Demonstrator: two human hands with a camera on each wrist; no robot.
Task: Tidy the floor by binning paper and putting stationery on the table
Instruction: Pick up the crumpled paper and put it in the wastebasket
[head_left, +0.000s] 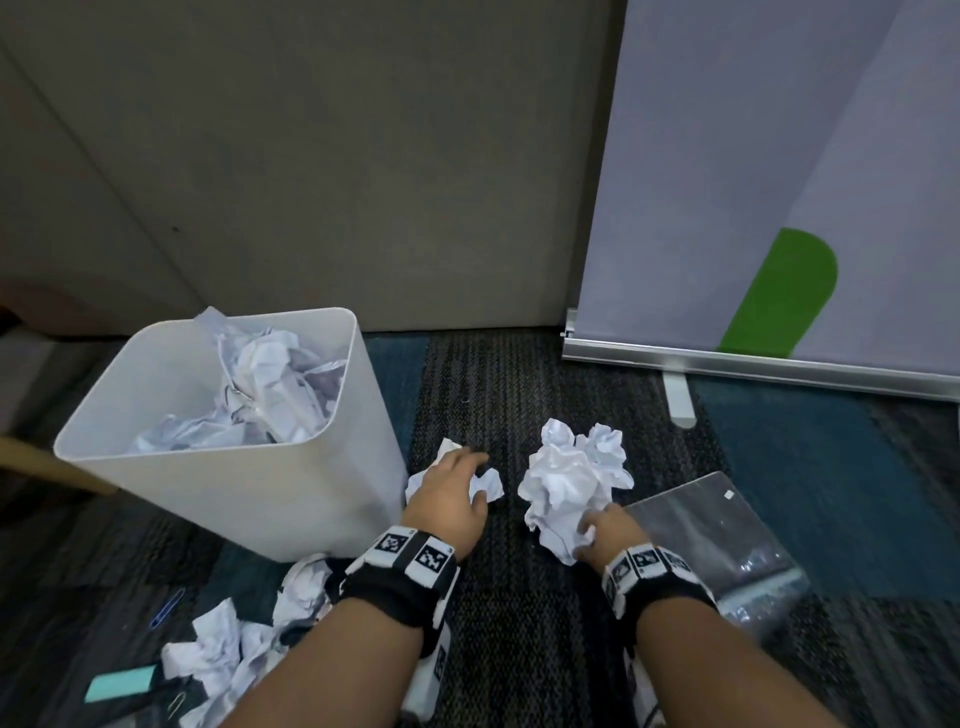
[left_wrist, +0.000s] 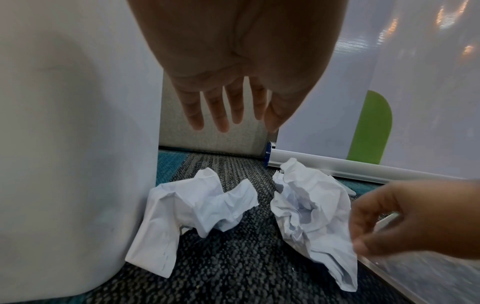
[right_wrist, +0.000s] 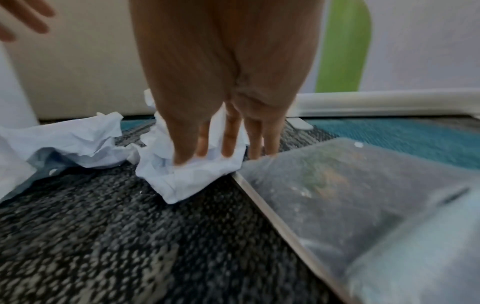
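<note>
A white bin (head_left: 234, 499) holding several crumpled papers stands on the carpet at the left. A small crumpled paper (head_left: 491, 486) (left_wrist: 197, 207) lies against its base. My left hand (head_left: 467, 478) (left_wrist: 233, 121) hovers just over that paper, fingers straight and spread, holding nothing. To the right lies a larger crumpled paper wad (head_left: 566, 478) (right_wrist: 197, 174). My right hand (head_left: 592, 530) (right_wrist: 215, 152) reaches down onto the wad's near edge, and its thumb and fingertips touch the wad without closing round it.
A clear plastic folder (head_left: 727, 535) lies right of my right hand. More crumpled paper (head_left: 218, 649), a blue paper clip (head_left: 166, 608), a teal pad (head_left: 119, 683) and a black pen (head_left: 140, 701) lie at the lower left. A banner stand's metal base (head_left: 753, 364) runs behind.
</note>
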